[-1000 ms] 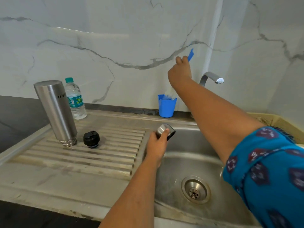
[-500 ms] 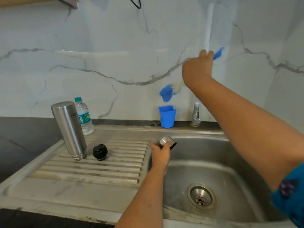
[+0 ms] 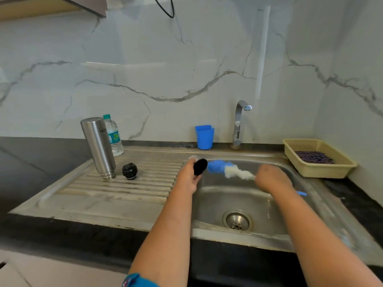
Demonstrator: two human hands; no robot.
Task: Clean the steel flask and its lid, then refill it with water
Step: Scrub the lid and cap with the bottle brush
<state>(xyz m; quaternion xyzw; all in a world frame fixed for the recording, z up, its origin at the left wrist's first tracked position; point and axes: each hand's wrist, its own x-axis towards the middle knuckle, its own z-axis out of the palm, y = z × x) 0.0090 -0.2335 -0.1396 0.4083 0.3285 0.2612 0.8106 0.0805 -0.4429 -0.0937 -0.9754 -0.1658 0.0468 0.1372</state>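
Lid (image 3: pixel 200 167) round, black inside | left hand (image 3: pixel 189 177) | bristly brush (image 3: pixel 227 169)

This is a home kitchen. A steel sink (image 3: pixel 244 195) with a ribbed draining board (image 3: pixel 128 183) sits in a dark stone counter (image 3: pixel 31 158) across the lower half of the frame. A curved chrome tap (image 3: pixel 238 125) rises at the centre right against a marble-patterned wall (image 3: pixel 165 69). A beige plastic basket (image 3: pixel 323 170) stands at the right edge, and a cabinet underside (image 3: pixel 51 7) shows at the upper left.
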